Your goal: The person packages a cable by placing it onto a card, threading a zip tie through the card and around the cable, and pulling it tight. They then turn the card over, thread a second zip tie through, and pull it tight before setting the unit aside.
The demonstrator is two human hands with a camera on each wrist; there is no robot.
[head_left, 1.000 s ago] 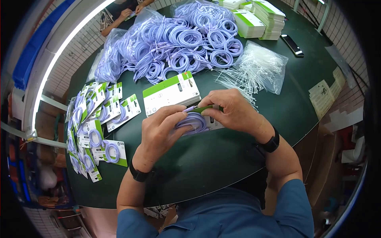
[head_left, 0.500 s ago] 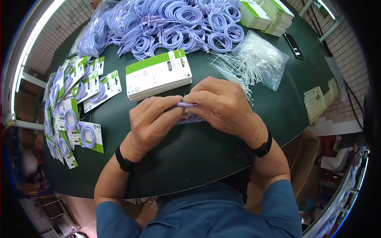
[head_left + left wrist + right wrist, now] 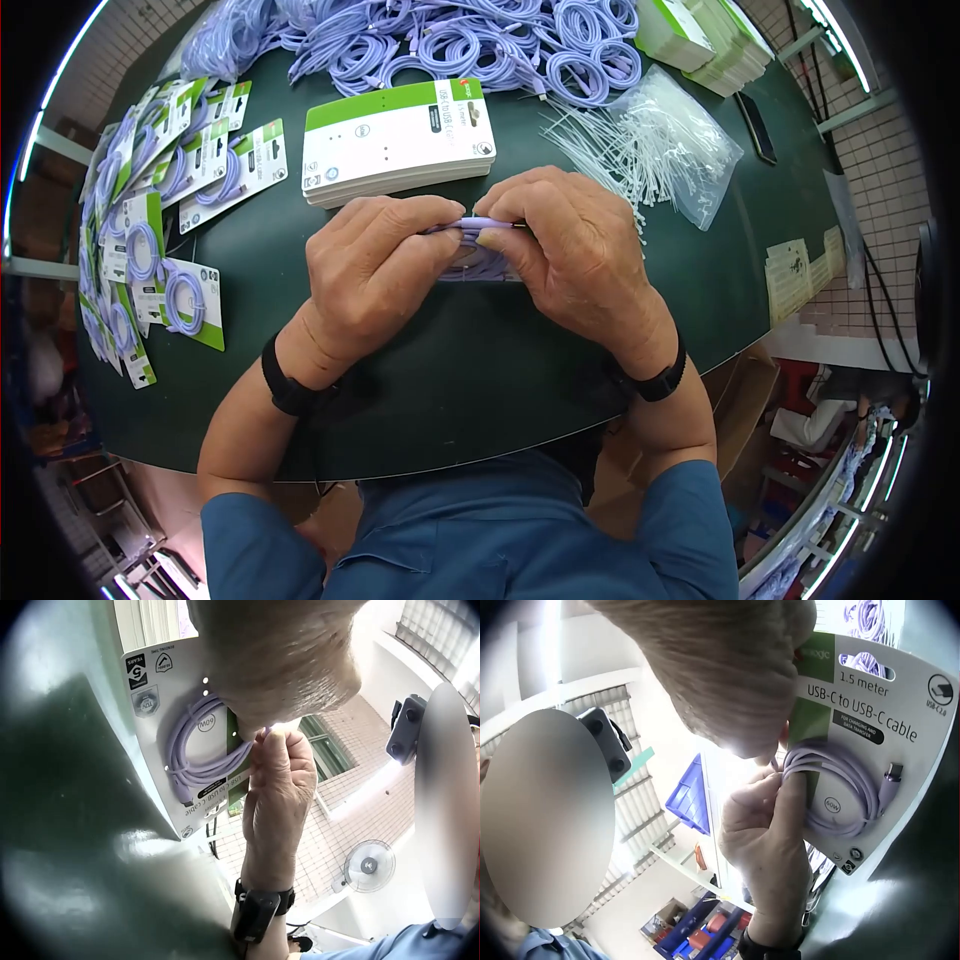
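Both hands meet over the green table (image 3: 480,380). Between them is a white and green backing card (image 3: 877,712) with a coiled purple USB-C cable (image 3: 840,787) on it. My left hand (image 3: 445,228) pinches the cable's loops at the card's edge, its fingers (image 3: 769,817) curled round them. My right hand (image 3: 495,228) grips the card and cable from the other side, thumb pressed on the strands. In the left wrist view the card (image 3: 161,697) stands tilted off the table with the cable (image 3: 199,761) on its face. From above, the hands hide most of the card.
A stack of blank cards (image 3: 395,140) lies just beyond the hands. Behind it is a heap of purple cable coils (image 3: 450,40). A bag of white ties (image 3: 650,150) and a phone (image 3: 758,128) are at the right. Finished carded cables (image 3: 160,230) spread along the left edge.
The card lay flat with the coil showing; now both hands have closed over it and pinch the cable together. The head camera has tipped closer, so the table slid up the view.
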